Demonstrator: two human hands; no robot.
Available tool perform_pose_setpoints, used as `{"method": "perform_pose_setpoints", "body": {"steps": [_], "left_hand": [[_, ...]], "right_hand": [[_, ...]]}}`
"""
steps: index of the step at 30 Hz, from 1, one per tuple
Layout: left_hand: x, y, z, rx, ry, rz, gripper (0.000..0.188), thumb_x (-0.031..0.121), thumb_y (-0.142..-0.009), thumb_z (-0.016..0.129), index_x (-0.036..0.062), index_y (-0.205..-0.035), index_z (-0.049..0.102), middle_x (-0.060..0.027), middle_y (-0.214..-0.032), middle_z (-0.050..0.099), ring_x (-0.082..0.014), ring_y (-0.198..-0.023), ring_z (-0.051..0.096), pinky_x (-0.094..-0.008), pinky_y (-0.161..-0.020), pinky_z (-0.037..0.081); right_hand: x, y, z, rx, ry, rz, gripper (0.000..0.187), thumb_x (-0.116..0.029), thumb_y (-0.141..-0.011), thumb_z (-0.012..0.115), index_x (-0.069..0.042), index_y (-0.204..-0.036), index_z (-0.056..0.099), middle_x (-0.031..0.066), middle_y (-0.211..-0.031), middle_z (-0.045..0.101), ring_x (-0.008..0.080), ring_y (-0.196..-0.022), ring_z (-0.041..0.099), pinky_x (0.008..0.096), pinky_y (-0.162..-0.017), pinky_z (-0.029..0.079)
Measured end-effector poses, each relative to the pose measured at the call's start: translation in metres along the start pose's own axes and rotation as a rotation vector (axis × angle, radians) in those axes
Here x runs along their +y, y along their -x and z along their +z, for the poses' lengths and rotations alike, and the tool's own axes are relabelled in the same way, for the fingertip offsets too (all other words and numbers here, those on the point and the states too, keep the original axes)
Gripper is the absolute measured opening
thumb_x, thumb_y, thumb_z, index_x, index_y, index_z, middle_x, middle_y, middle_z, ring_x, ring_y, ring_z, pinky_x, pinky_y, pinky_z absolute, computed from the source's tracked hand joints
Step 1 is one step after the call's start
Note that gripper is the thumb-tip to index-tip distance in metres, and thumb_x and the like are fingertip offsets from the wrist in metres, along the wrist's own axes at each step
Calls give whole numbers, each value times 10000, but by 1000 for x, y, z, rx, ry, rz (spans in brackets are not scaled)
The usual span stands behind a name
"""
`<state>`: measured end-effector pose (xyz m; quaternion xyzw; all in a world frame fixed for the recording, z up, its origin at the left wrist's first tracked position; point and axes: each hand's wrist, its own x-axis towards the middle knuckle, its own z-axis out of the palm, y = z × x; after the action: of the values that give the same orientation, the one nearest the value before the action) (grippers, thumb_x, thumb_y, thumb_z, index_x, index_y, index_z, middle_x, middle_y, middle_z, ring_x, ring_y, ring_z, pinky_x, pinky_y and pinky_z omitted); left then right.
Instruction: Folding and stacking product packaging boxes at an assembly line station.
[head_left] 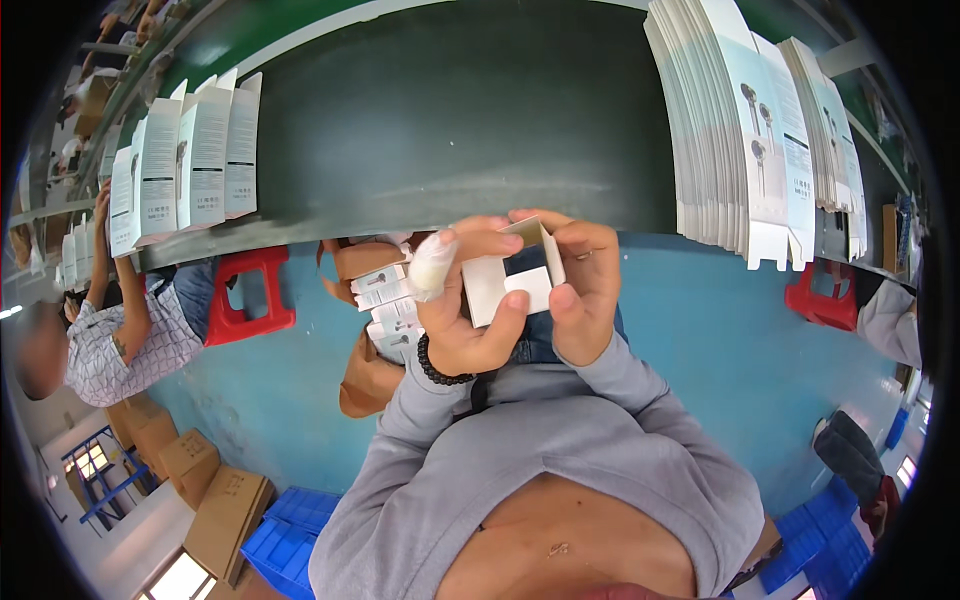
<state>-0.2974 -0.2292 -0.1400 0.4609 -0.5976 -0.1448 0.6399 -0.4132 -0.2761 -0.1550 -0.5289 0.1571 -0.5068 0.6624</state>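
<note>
Just past the near edge of the dark table, both my hands hold a small white cardboard box (485, 285) in front of my body. Its near end gapes, with the flaps standing out, and I can see through its inside. My left hand (470, 340) grips the left wall, thumb at a flap; one finger has a white wrapping (431, 268) and a dark bead bracelet circles the wrist. My right hand (592, 285) closes round the right wall, its thumb by the near white flap.
A dense row of flat printed cartons (765, 140) stands at the table's right. Several raised boxes (205, 155) stand at its left. Below the table edge, a brown carton (365, 375) holds printed boxes (390, 312). A person sits left near a red stool (250, 290); blue crates (290, 540) lie behind.
</note>
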Motion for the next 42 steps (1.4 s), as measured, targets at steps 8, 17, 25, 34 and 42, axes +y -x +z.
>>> {"method": "perform_pose_setpoints", "body": {"steps": [8, 17, 25, 34, 42], "left_hand": [[0, -4, 1, -28, -104, 194, 814, -37, -689, 550, 65, -1380, 134, -63, -866, 548, -193, -728, 518, -348, -644, 380], [5, -4, -11, -75, -245, 207, 1270, 513, -433, 830, 263, -1360, -1, -150, -1090, 405, -249, -863, 480, -361, -707, 435], [5, -7, -19, -138, -360, 179, 1298, 507, -431, 833, 251, -1398, 7, -166, -1140, 390, -246, -869, 492, -365, -714, 444], [33, -8, -56, 683, 255, 23, 1207, 334, -547, 846, 121, -1406, 26, -161, -1318, 309, -269, -1120, 419, -382, -841, 477], [63, 1, -127, 405, -61, -88, 1187, 409, -614, 789, 107, -1405, -43, -287, -1308, 355, -326, -1157, 461, -414, -920, 424]], "right_hand": [[10, 8, 9, 101, -117, -148, 324, -228, -922, 455, -10, -1161, 427, 265, -1238, 426, 268, -1037, 502, 370, -891, 404], [-7, 1, -4, -66, 47, 266, 192, 44, -801, 568, 2, -981, 513, 123, -1115, 432, 122, -925, 491, 273, -789, 425], [-5, -7, 5, -12, -96, 379, 405, -65, -823, 608, -19, -1164, 396, 136, -1157, 429, 180, -1005, 499, 308, -857, 421], [14, 0, -4, -506, 684, 45, 877, -353, -564, 805, 36, -1252, 424, 183, -1182, 519, 290, -951, 546, 343, -807, 425], [9, -27, 20, -491, 691, -180, 572, -139, -526, 757, -20, -1061, 595, 200, -1150, 536, 326, -877, 538, 358, -750, 437]]}}
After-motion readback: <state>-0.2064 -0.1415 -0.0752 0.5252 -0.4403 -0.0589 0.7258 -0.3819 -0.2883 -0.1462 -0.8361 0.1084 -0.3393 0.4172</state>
